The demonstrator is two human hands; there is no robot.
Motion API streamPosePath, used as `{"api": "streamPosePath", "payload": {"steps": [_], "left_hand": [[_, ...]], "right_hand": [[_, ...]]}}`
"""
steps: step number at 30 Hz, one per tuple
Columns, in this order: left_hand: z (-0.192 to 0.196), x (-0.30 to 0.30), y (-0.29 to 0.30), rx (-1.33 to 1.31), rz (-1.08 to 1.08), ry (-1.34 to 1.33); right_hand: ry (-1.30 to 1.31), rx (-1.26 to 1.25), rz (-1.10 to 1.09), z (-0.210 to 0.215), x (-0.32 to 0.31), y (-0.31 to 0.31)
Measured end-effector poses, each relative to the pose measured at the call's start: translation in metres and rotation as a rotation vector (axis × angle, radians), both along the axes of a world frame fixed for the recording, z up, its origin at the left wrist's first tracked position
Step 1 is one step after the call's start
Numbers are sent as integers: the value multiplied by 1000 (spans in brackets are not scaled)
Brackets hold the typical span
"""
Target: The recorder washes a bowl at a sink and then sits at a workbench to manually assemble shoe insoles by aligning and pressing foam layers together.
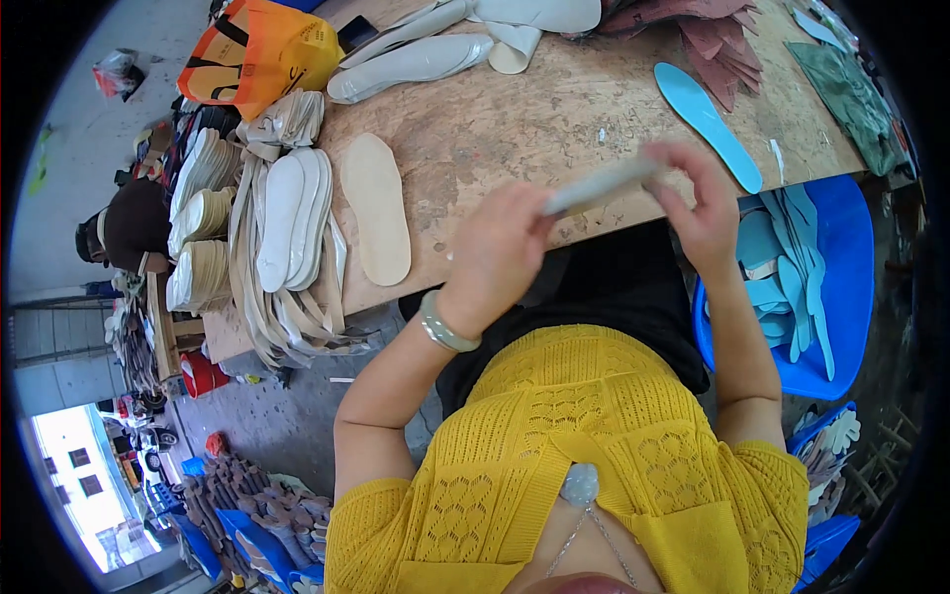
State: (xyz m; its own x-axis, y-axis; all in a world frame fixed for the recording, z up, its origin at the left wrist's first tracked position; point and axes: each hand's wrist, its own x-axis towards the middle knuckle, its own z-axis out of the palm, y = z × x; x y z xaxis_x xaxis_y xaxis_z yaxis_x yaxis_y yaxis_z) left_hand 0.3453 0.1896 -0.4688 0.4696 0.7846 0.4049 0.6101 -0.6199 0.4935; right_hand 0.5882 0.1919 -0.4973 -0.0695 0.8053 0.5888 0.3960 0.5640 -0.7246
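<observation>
Above the table's near edge, a pale insole is held nearly edge-on and slightly blurred by motion. My left hand is closed on its left end, with a pale green bangle on the wrist. At the other end my right hand pinches it between thumb and curled fingers. A single cream insole lies flat to the left of my left hand. Beside it are stacked white insoles over long pale strips. A light blue insole rests on the table beyond my right hand.
The worn wooden table carries an orange bag, more white insoles, dark red sheets and green cloth. A blue tub of blue pieces stands off the right edge. Bundled cream insoles sit far left.
</observation>
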Motion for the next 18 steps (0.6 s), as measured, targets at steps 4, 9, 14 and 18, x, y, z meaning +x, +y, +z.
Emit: {"api": "streamPosePath", "payload": {"steps": [4, 9, 14, 18], "left_hand": [[-2, -21, 13, -702, 132, -629], [-16, -25, 8, -930, 16, -860], [-18, -44, -1, -881, 213, -681], [-6, -65, -10, -708, 351, -685]], "right_hand": [[-58, 271, -75, 16, -56, 17], [-585, 241, 252, 11, -85, 14], [-515, 251, 141, 2, -89, 26], [-313, 188, -118, -12, -72, 38]]}}
